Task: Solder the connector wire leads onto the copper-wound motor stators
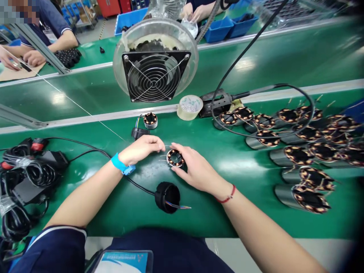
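Observation:
My right hand (196, 168) grips a small round motor stator (174, 158) with copper windings, holding it just above the green table (244, 167). My left hand (140, 148), with a blue wrist strap, pinches thin wire leads that stick out of the stator's left side. A black round housing (167, 196) with a cable and coloured wires lies on the table just in front of my hands. Another stator (150, 120) sits further back beside a black connector (138, 132).
Many stators on metal cylinders (301, 151) lie at the right. A fan (155, 62) in a clear shroud, a tape roll (189, 107) and a black tool (217, 101) stand behind. Bundled black cables (25, 174) lie at left. Other people work across the far table.

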The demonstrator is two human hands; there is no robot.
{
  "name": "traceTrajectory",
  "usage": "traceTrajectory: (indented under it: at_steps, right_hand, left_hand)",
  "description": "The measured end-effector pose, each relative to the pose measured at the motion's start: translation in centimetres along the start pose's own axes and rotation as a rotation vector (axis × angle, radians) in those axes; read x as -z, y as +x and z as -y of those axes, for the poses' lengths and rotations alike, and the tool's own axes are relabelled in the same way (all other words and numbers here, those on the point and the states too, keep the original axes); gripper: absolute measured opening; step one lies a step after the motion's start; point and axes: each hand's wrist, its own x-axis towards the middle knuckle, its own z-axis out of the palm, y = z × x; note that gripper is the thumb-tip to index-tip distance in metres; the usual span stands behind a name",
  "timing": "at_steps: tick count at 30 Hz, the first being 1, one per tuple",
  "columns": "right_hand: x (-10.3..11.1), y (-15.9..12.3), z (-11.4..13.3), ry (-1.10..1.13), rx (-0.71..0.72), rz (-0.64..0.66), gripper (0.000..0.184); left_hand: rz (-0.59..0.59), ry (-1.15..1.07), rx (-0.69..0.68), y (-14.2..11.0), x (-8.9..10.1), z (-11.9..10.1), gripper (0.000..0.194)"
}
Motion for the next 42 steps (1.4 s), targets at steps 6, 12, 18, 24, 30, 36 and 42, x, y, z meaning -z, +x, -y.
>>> traceTrajectory:
  at_steps: [6,12,18,24,30,36,42]
  right_hand:
    - [0.3,0.1,-1.1,0.090,-0.016,-0.038,0.084]
    - [0.7,0.0,-1.6,0.137,-0.041,-0.033,0.087]
    - [0.7,0.2,-1.4,0.133,-0.039,-0.036,0.086]
    - [0.6,0.2,-1.4,0.149,-0.096,-0.071,0.084]
    - [0.2,0.3,-1.6,0.135,-0.093,-0.077,0.083]
    - [0.6,0.3,-1.6,0.112,-0.092,-0.073,0.084]
    - [1.5,0.1,-2.1,0.093,-0.061,-0.044,0.078]
  left_hand:
    - [0.028,-0.327,0.098,0.0,-1.2,0.9,0.029]
    - [0.048,-0.158,0.110,-1.5,-1.7,1.7,0.036]
    - [0.000,-0.194,-0.012,-0.2,-2.4,1.2,0.029]
    - [0.007,-0.088,0.053,-1.2,-2.0,1.1,0.028]
    - [0.022,0.035,-0.008,-1.9,-2.3,1.8,0.023]
    - [0.153,0.020,-0.044,-1.5,-2.4,1.6,0.024]
    - [-0.023,0.203,-0.088,-4.1,-0.7,0.7,0.037]
